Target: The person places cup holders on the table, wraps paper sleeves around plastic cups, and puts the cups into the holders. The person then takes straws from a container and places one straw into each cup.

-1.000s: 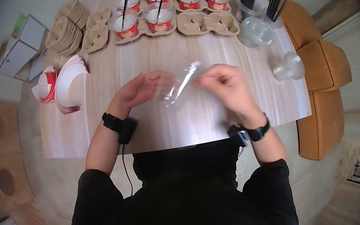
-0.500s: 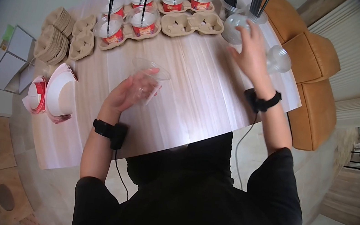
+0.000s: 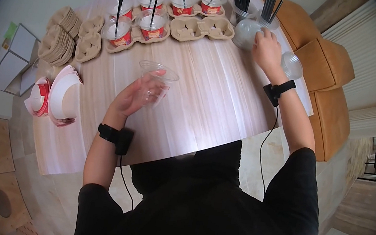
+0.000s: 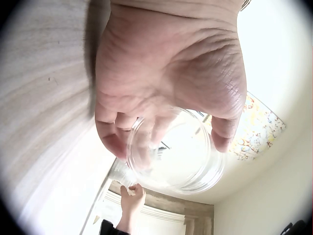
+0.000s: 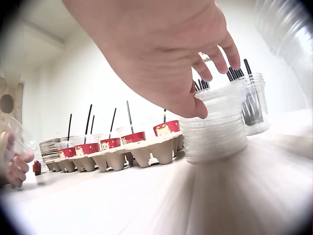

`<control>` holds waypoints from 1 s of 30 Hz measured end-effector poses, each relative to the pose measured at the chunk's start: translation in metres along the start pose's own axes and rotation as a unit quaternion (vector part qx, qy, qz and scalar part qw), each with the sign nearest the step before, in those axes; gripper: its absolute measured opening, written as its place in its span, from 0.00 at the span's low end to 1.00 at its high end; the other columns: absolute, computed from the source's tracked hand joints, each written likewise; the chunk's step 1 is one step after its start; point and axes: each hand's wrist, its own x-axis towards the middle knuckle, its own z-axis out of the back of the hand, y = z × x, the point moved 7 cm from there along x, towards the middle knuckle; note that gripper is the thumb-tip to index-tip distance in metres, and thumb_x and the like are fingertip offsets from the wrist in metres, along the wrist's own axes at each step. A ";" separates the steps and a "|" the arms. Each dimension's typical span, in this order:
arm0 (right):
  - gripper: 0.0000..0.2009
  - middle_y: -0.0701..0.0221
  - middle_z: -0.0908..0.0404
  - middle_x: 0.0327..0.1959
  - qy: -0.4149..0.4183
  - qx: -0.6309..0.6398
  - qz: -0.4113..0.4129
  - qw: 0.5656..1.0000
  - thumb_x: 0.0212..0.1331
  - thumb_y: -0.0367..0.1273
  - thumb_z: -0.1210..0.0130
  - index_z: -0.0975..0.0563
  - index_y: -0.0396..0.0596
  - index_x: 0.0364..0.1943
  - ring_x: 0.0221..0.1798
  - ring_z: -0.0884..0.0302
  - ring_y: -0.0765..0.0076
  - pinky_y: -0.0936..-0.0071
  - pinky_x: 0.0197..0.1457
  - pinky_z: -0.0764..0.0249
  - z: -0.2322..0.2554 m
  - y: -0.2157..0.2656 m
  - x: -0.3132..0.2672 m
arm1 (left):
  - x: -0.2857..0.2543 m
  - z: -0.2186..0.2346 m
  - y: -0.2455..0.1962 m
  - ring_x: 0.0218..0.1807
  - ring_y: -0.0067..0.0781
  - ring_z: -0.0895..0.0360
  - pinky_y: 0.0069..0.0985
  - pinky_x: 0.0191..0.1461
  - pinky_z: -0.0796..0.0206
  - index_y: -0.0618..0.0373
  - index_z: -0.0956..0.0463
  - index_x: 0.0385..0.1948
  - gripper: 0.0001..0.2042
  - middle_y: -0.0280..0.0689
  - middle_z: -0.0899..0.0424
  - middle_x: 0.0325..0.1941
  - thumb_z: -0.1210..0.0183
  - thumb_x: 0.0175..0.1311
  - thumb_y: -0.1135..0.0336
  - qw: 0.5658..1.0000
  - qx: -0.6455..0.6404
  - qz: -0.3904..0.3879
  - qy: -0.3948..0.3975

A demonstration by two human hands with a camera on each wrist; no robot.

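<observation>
A clear plastic cup (image 3: 165, 73) stands tilted in my left hand (image 3: 129, 98), held over the front left of the table. In the left wrist view, fingers and thumb go round the cup (image 4: 208, 174), its round mouth facing away from the palm. At the back right, my right hand (image 3: 268, 52) is over a stack of clear plastic lids (image 3: 245, 33). The right wrist view shows its thumb at the near side of the lid stack (image 5: 215, 139), with the other fingers spread above the top.
Red-banded cups with black straws sit in cardboard carriers (image 3: 186, 28) along the back. Stacked carriers (image 3: 56, 46) and paper sleeves (image 3: 63, 95) lie left. Straw holders (image 3: 243, 12) stand behind the lids; a stack of clear cups (image 3: 292, 66) lies right.
My right hand has left the clear cup and moved to the lid stack at the back right, its fingers drawing in there. The cup now rests in my left hand, mouth up.
</observation>
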 end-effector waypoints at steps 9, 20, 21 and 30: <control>0.06 0.63 0.23 0.43 0.066 0.041 -0.006 0.997 0.51 0.28 0.45 0.24 0.44 0.34 0.46 0.24 0.52 0.57 0.47 0.26 -0.002 -0.001 0.018 | 0.001 -0.001 -0.002 0.58 0.39 0.27 0.31 0.63 0.37 0.65 0.52 0.68 0.42 0.45 0.26 0.57 0.45 0.62 0.43 1.000 0.002 -0.007 -0.001; 0.05 0.62 0.21 0.40 0.101 0.112 0.003 0.989 0.49 0.29 0.42 0.23 0.43 0.30 0.40 0.22 0.50 0.59 0.42 0.26 -0.015 -0.012 0.029 | 0.000 0.003 -0.001 0.56 0.37 0.27 0.29 0.62 0.36 0.63 0.51 0.68 0.42 0.44 0.26 0.56 0.45 0.61 0.41 1.000 0.015 -0.003 -0.010; 0.06 0.63 0.21 0.40 0.110 0.120 0.009 0.987 0.50 0.30 0.41 0.23 0.43 0.30 0.40 0.22 0.50 0.59 0.42 0.26 -0.014 -0.011 0.029 | 0.000 0.003 -0.001 0.56 0.37 0.27 0.29 0.62 0.36 0.63 0.51 0.68 0.42 0.44 0.26 0.56 0.45 0.61 0.41 1.000 0.016 -0.004 -0.011; 0.09 0.63 0.21 0.39 0.030 0.197 -0.007 0.980 0.48 0.31 0.36 0.24 0.42 0.28 0.40 0.23 0.52 0.63 0.43 0.27 0.011 -0.019 0.034 | 0.001 0.005 -0.002 0.57 0.37 0.28 0.29 0.62 0.37 0.63 0.50 0.68 0.42 0.44 0.27 0.57 0.45 0.61 0.41 1.000 0.006 -0.007 -0.012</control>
